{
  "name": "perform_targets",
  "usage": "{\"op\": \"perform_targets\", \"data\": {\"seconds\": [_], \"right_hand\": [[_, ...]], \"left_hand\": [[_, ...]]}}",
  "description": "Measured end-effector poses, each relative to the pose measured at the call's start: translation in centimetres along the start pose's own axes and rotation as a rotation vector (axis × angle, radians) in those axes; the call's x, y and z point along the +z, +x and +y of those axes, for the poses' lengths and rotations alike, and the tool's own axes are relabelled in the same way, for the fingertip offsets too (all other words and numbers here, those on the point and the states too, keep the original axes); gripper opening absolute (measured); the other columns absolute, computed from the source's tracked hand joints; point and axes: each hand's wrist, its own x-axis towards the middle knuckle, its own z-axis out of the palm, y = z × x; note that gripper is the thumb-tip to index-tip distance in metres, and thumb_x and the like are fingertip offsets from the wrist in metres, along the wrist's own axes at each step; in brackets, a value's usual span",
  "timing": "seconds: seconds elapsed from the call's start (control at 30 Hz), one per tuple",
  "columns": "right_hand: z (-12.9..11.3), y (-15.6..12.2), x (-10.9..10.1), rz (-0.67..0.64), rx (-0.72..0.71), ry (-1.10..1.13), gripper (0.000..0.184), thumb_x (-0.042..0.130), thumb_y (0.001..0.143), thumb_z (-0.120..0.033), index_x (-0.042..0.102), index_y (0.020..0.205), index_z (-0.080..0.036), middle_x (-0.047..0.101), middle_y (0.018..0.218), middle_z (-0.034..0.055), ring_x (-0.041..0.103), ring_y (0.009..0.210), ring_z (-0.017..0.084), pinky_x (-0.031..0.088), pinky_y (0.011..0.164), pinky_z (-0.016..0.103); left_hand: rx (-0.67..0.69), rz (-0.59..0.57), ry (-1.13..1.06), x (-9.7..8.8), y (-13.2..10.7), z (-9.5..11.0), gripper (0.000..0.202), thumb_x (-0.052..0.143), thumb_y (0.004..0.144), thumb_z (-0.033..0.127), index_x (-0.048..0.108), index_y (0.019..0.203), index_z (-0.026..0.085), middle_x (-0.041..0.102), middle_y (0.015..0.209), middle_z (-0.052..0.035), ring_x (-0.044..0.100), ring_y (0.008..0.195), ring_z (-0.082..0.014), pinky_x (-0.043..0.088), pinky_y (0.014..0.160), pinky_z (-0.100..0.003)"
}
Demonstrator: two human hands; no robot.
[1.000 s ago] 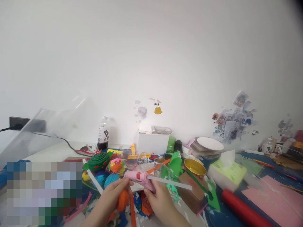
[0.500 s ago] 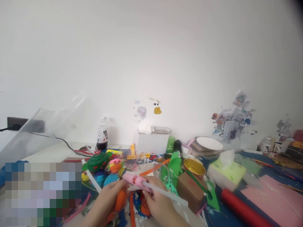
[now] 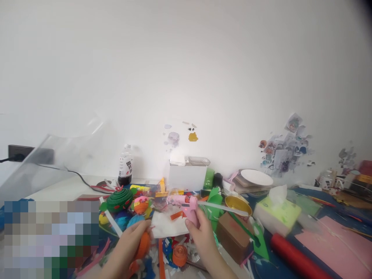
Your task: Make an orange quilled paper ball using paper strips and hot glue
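My right hand (image 3: 202, 230) is wrapped round the handle of a pink glue gun (image 3: 190, 211). A long whitish glue stick (image 3: 223, 207) sticks out of its back toward the right, and the nozzle points left. My left hand (image 3: 133, 238) is closed on an orange corrugated-paper piece (image 3: 143, 246), partly hidden by the fingers. Between the hands lies a white sheet (image 3: 165, 226) with a small orange strip (image 3: 176, 215) on it. Nearer to me sits a coiled orange paper roll (image 3: 179, 255) among scraps.
A green corrugated-paper dome (image 3: 119, 199) and a bottle (image 3: 125, 166) stand at left. On the right are a brown box (image 3: 234, 234), a gold bowl (image 3: 238, 205), a tissue pack (image 3: 279, 213), a red roll (image 3: 299, 257) and pink paper (image 3: 340, 244).
My right hand has moved the glue gun up, forward and to the right, away from my left hand. The white sheet now shows more. My left hand has hardly moved.
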Motion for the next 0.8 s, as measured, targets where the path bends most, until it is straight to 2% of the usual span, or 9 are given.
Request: {"op": "perform_targets", "data": {"seconds": [0.13,0.27,0.47,0.63,0.8], "right_hand": [[0.2,-0.1,0.1,0.001,0.004,0.027,0.048,0.053,0.068,-0.020,0.056,0.116,-0.013,0.059,0.116,0.0098,0.051,0.109,0.027,0.040,0.092,0.035],[0.2,-0.3,0.3,-0.006,-0.030,0.018,0.044,0.055,0.067,-0.017,0.059,0.111,-0.015,0.062,0.110,0.0090,0.055,0.103,0.026,0.042,0.088,0.035],[-0.3,-1.0,0.5,-0.138,-0.150,-0.086,0.036,0.053,0.069,-0.011,0.063,0.102,-0.019,0.065,0.099,0.0060,0.058,0.093,0.024,0.044,0.082,0.033],[-0.6,-1.3,0.5,-0.174,-0.181,-0.126,0.040,0.051,0.069,-0.009,0.062,0.105,-0.022,0.065,0.102,0.0043,0.057,0.096,0.023,0.042,0.084,0.031],[-0.8,-1.5,0.4,-0.180,-0.207,-0.144,0.038,0.051,0.070,-0.009,0.062,0.104,-0.021,0.065,0.101,0.0048,0.058,0.095,0.023,0.042,0.083,0.030]], "left_hand": [[-0.017,-0.004,-0.068,0.1,0.3,0.0,0.025,0.057,0.060,0.044,0.047,0.063,0.022,0.051,0.039,0.0070,0.037,0.028,-0.0083,0.027,0.033,-0.020],[0.025,-0.031,-0.077,0.2,-0.2,0.4,0.028,0.056,0.062,0.047,0.054,0.074,0.021,0.053,0.045,0.0070,0.044,0.032,-0.0111,0.032,0.035,-0.022],[0.048,-0.032,-0.056,0.2,-1.3,1.8,0.034,0.061,0.060,0.051,0.057,0.063,0.018,0.052,0.046,0.0061,0.043,0.034,-0.0089,0.031,0.036,-0.021],[0.029,-0.023,-0.035,0.3,-1.8,2.4,0.029,0.055,0.067,0.045,0.053,0.057,0.018,0.048,0.041,0.0068,0.040,0.033,-0.0082,0.028,0.036,-0.019],[0.049,-0.018,-0.033,0.3,-1.8,2.3,0.027,0.054,0.067,0.043,0.051,0.056,0.019,0.048,0.042,0.0069,0.042,0.035,-0.0092,0.027,0.037,-0.019]]}}
